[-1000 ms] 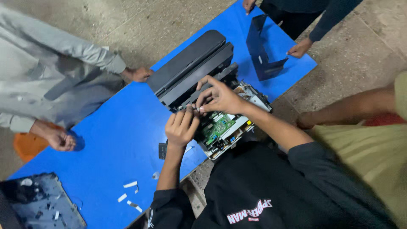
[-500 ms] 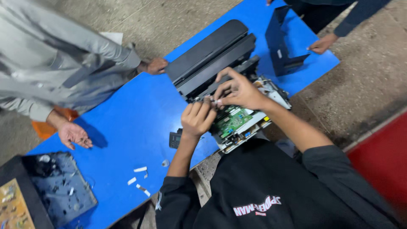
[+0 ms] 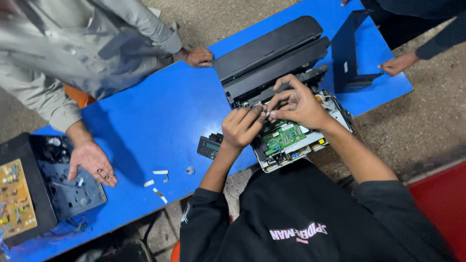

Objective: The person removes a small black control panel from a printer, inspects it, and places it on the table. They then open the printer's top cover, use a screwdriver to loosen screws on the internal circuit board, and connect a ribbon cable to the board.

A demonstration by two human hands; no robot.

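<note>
A person in a black top leans over the near edge of a long blue table (image 3: 160, 111), seen from above. Both hands meet over an opened black printer (image 3: 272, 53) that sits toward the far right end of the table, its casing lifted away from the inner frame.

The left hand (image 3: 241, 128) is curled almost closed, fingertips pinched together on a small pale part (image 3: 266, 112) at the middle of the machine; it is too small to identify. The right hand (image 3: 296, 103) is bent over the same spot, thumb and forefinger nipped on that part, the other fingers loosely arched above it. The 2 hands touch at the fingertips.

Just below them, at the table's near edge, a green circuit board (image 3: 283, 137) lies exposed inside the printer's grey frame. A small dark control panel (image 3: 208, 146) with a pale display lies beside the left wrist.

A few white strips (image 3: 160, 172) lie near the near edge. At the left end sits an open dark tray (image 3: 73, 191), with another person's hand (image 3: 92, 162) resting on it. A separate black cover piece (image 3: 352, 53) stands at the far right corner.
</note>
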